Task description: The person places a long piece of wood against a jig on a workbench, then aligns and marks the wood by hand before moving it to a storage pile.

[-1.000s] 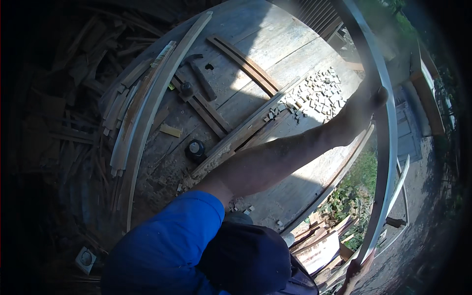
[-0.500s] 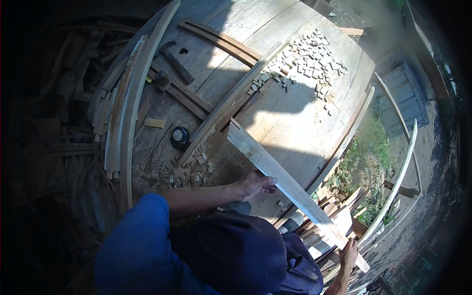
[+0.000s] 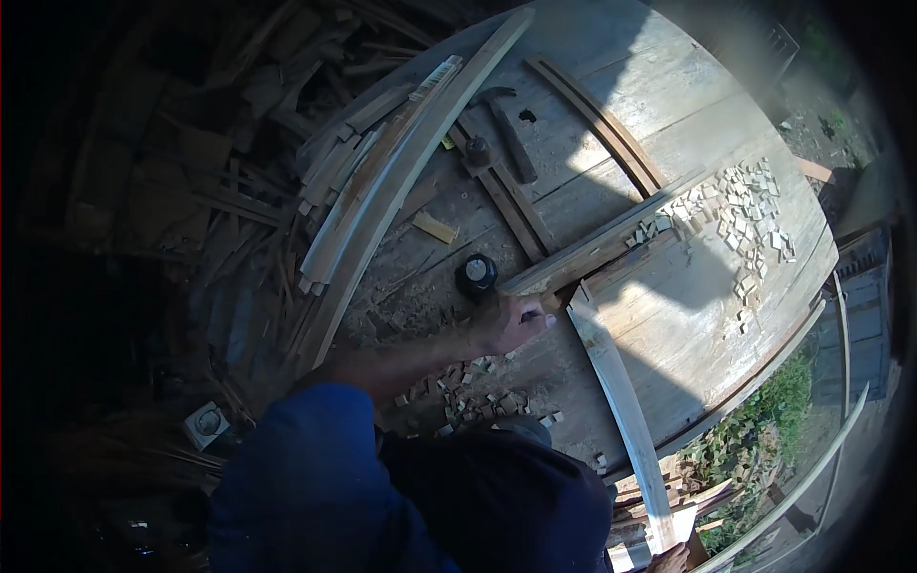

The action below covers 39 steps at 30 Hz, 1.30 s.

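Observation:
A long pale wooden board slants from the lower edge toward a thick beam lying on the wooden worktop. At the board's near end, my right hand grips it, mostly cut off by the frame's lower edge. My left hand is closed beside the beam's near end, apart from the board. Its fingers are curled, and whatever they may hold is hidden. Just beyond that hand sits a round black object with a pale top. Small wood offcuts lie near my left forearm.
A claw hammer and grooved wooden strips lie on the worktop. Many small wood blocks are scattered at the far right. Long slats are stacked at left. Bent strips stand beyond the right edge.
My left hand has come off the board's edge and moved to the beam's near end. My right hand still holds the board. The whole view has turned, shifting the worktop rightward in the picture.

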Motion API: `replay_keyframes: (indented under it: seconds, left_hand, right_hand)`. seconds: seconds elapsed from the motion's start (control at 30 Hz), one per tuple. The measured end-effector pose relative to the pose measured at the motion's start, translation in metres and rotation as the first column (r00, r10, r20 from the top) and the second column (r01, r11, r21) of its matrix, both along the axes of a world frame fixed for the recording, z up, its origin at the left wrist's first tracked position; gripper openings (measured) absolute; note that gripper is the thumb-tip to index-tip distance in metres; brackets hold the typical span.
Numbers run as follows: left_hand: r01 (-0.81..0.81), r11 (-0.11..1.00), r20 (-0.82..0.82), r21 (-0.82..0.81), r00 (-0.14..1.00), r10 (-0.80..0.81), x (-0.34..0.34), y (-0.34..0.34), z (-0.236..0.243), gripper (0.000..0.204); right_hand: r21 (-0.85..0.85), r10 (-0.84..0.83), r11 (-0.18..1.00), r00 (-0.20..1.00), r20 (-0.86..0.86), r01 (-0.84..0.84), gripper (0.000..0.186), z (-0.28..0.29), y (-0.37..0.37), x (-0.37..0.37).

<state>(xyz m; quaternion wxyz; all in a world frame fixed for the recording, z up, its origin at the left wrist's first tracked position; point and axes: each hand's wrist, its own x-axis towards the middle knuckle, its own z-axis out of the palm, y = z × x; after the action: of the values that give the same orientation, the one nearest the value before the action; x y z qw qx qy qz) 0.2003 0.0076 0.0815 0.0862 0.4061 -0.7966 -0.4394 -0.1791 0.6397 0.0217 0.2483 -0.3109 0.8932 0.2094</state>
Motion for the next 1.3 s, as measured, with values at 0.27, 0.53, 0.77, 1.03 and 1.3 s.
replay_keyframes:
  seconds: [0.27, 0.53, 0.77, 1.03, 1.3]
  left_hand:
    - [-0.368, 0.521, 0.285, -0.770, 0.532, 0.797, 0.251, -0.232, -0.015, 0.071]
    - [-0.308, 0.757, 0.553, -0.577, 0.535, 0.639, 0.262, -0.254, -0.028, 0.086]
    - [-0.388, 0.714, 0.461, -0.582, 0.565, 0.684, 0.271, -0.262, -0.038, 0.070]
    - [-0.279, 0.666, 0.475, -0.692, 0.519, 0.711, 0.245, -0.237, -0.016, 0.052]
    - [-0.254, 0.686, 0.457, -0.682, 0.586, 0.670, 0.252, -0.241, -0.003, 0.055]
  right_hand:
    - [-0.193, 0.089, 0.980, 0.983, 0.162, -0.057, 0.060, 0.022, -0.075, 0.000]
    - [-0.250, 0.160, 0.963, 0.962, 0.221, -0.103, 0.074, 0.032, -0.118, 0.005]
    - [-0.286, 0.191, 0.952, 0.947, 0.258, -0.114, 0.086, 0.034, -0.139, 0.009]
    - [-0.315, 0.191, 0.943, 0.946, 0.262, -0.103, 0.109, 0.028, -0.141, 0.013]
    - [-0.308, 0.119, 0.951, 0.939, 0.323, -0.015, 0.108, 0.028, -0.133, 0.008]
